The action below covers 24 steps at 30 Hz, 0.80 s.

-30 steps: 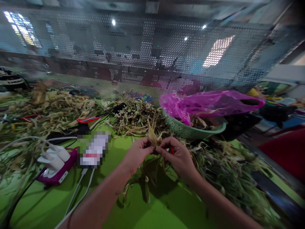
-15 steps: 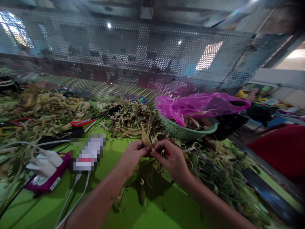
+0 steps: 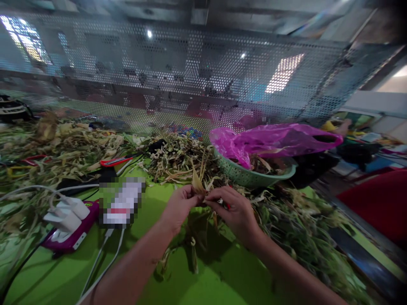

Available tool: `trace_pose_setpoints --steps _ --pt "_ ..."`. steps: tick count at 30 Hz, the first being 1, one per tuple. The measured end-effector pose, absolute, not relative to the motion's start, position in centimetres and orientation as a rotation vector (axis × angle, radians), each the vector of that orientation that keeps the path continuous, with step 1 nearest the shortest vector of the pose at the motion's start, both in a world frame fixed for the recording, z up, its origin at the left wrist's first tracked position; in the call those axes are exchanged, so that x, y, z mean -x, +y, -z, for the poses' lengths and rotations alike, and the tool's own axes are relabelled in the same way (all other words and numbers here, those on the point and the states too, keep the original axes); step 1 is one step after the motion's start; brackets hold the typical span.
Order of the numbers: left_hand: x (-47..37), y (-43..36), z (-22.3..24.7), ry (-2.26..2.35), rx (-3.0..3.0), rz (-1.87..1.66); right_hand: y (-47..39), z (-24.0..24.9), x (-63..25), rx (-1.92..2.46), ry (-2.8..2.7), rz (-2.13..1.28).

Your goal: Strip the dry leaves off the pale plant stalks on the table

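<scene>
In the middle of the head view, both hands meet over a dry, tan, pointed leaf (image 3: 197, 183). My left hand (image 3: 178, 208) pinches its lower end between thumb and fingers. Fingertips of my right hand (image 3: 238, 212) are closed on the same end, almost touching the left thumb. Something small and red shows by the right palm; whether it is held I cannot tell. Below the hands, withered leaf strips (image 3: 193, 254) lie on the green tabletop (image 3: 178, 284). A heap of dried plant scraps (image 3: 178, 156) lies just beyond the fingers.
A green plastic basket (image 3: 241, 176) with a pink plastic bag (image 3: 280, 142) stands behind the right hand. To the left are a red cutter (image 3: 116, 161), a blurred-out phone (image 3: 124, 203) and a purple power strip (image 3: 68, 241) with cables. Greener stalks (image 3: 305, 241) are piled right.
The whole view has shifted slightly, with things appearing a little further right. My right fingers have flattened and drawn closer together at the leaf; the left hand keeps its pinch.
</scene>
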<state>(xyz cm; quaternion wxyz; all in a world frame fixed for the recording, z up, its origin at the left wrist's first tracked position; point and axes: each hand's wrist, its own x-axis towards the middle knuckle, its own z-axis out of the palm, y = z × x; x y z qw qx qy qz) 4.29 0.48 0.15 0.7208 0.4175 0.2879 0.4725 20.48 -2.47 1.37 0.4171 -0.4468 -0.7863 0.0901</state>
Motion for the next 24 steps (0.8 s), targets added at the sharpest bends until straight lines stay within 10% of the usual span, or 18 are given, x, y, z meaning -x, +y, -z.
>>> trace_pose_setpoints --steps 24 --pt "-4.6 0.3 -0.1 0.636 -1.143 -1.068 -2.8 -1.9 -19.2 1.195 -1.546 -0.605"
